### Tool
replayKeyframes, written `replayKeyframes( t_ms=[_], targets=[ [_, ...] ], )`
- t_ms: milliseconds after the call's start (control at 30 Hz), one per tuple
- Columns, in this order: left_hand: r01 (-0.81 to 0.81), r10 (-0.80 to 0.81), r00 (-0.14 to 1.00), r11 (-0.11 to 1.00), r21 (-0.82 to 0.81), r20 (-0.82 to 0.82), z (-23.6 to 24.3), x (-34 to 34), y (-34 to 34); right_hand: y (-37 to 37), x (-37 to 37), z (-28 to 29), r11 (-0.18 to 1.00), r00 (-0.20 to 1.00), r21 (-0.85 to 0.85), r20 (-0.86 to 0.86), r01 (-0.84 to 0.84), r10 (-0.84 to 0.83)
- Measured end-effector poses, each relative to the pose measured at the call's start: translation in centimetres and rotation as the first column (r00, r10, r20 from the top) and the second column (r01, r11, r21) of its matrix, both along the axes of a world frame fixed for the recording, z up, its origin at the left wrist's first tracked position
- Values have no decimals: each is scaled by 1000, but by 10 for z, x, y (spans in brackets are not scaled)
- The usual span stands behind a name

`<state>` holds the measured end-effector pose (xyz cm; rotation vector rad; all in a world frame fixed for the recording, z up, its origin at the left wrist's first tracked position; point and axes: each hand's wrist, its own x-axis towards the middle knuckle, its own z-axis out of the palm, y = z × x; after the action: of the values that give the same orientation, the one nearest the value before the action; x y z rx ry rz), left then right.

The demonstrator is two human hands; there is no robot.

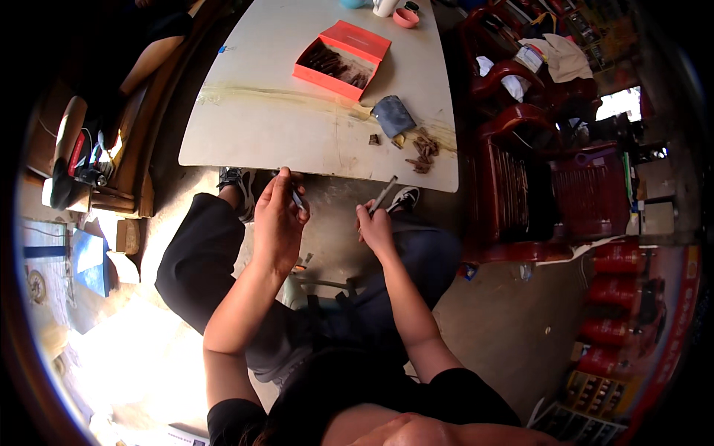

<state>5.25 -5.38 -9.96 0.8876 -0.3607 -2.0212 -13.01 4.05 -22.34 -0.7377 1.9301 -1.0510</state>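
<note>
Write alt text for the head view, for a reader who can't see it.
A seated person's right grip holds a slim grey tool; the left grip holds a small, partly hidden object. Beyond, on a pale table, are an open red box of dark brown pieces, a grey pouch-like item and loose brown pieces.

Pale characters on the red banner (675, 327); print too small to read on the red box lid (355, 41).
</note>
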Motion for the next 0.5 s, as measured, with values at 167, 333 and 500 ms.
replayKeyframes(
  t_ms=[167,333,500],
  targets=[
    [181,-178,982,982,53,-57,14,-2,11,-54,-7,-33,976,807,-139,-588,-166,54],
    [296,-332,891,942,-158,-309,37,12,18,-109,-2,-28,989,809,21,-573,-149,134],
    [284,-360,829,930,-233,-427,51,17,16,-118,-11,-32,968,802,-176,-596,-180,41]
  ],
)
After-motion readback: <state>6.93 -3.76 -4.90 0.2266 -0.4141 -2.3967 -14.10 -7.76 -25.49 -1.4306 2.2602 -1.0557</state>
